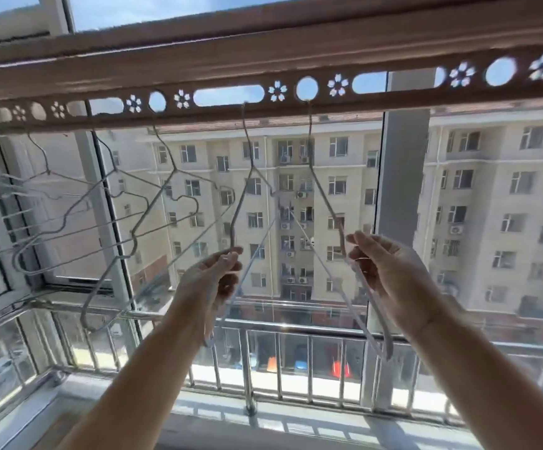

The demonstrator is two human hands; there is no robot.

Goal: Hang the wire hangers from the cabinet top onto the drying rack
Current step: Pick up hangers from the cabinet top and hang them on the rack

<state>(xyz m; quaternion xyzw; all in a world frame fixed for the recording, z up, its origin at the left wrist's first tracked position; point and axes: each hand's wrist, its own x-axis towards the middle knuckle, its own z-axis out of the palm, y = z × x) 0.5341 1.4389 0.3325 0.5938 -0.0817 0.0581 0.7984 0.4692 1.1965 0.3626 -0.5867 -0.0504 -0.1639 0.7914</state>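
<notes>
Pink perforated drying rack (263,56) before sunlit window (400,177)

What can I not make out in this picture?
Head view:
Cabinet top: outside the frame.
Count of wire hangers at the left edge: overlapping, blurred.
Whether the hooks of the hangers in the left hand and right hand sit in the drying rack: too thin against bright sky.

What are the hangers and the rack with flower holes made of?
The hangers are thin bent wire, probably metal; their pale, smooth look suggests a plastic coating, though that's unsure. The rack is likely painted metal, matte pinkish-brown: its clean round and flower-shaped holes look punched through a thin sheet.
</notes>
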